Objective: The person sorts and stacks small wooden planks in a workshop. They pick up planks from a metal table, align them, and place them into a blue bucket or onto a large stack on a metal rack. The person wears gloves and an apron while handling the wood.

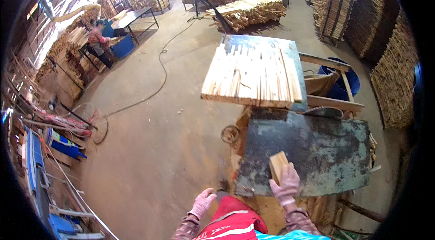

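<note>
My right hand (286, 184), in a pale pink glove, is closed around a short wooden block (278, 165) near the front of a worn, dark metal saw table (312, 149). My left hand (203, 203), gloved alike, hovers left of the table by my red apron (235, 222). Its fingers are loosely bent and apart from the thumb, and I see nothing in it. Part of a round saw blade (324, 111) shows at the table's far edge. Beyond it, a layer of long pale wood strips (251, 77) lies side by side on another metal surface (267, 43).
A wooden frame (335, 102) and a blue barrel (344, 81) stand right of the strips. A handwheel (229, 134) juts from the table's left side. A black cable (164, 70) crosses the floor. Far left, a person (97, 43) works beside a blue tub (122, 47). Wood stacks (396, 77) line the right.
</note>
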The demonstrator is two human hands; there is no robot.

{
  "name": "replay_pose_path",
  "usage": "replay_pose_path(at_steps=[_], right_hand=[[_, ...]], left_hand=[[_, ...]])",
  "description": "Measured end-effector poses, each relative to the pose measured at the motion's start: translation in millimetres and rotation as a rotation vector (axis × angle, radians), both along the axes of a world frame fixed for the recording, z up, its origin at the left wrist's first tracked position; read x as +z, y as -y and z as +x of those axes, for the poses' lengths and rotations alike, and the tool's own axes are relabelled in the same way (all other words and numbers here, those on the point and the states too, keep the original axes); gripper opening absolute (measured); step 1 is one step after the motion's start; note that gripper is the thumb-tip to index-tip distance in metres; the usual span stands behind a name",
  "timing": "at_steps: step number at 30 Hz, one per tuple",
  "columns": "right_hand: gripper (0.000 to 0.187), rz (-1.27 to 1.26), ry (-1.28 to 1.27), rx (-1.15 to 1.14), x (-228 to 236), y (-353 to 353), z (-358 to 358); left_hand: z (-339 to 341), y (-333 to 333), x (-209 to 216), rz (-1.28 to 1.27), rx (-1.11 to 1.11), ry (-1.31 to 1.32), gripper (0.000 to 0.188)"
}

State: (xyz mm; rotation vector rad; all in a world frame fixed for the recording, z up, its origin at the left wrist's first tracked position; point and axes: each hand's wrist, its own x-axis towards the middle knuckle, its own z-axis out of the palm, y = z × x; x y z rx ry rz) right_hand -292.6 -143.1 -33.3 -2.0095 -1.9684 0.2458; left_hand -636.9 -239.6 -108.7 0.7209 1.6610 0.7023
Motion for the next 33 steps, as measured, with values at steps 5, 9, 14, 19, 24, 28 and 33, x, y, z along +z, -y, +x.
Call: replay_pose_path(at_steps=[5,9,14,19,24,28,33], right_hand=[[0.087,-0.038,0.065,-0.111,-10,-4,-14],[0.089,-0.196,0.087,-0.435,8,-17,-31],[0.08,-0.11,0.456,-0.497,-52,-45,-40],[0.063,0.265,0.524,-0.467,-55,-89,-107],[0.057,0.499,-0.489,-0.514,56,-254,-241],[0.053,0.419,-0.229,-0.418,48,-354,-274],[0.052,0.08,0.051,-0.371,55,-412,-289]], left_hand=[[-86,-77,-2,0.004,-0.25,-0.183,0.052],[-118,-165,19,-0.069,-0.348,-0.302,0.056],[-170,-236,-12,-0.081,-0.384,-0.157,0.058],[-222,-333,0,0.002,-0.591,-0.171,0.057],[-294,-460,-21,0.094,-0.619,-0.236,0.054],[-304,-560,21,0.179,-0.562,-0.29,0.051],[-295,-649,19,0.253,-0.477,0.054,0.044]])
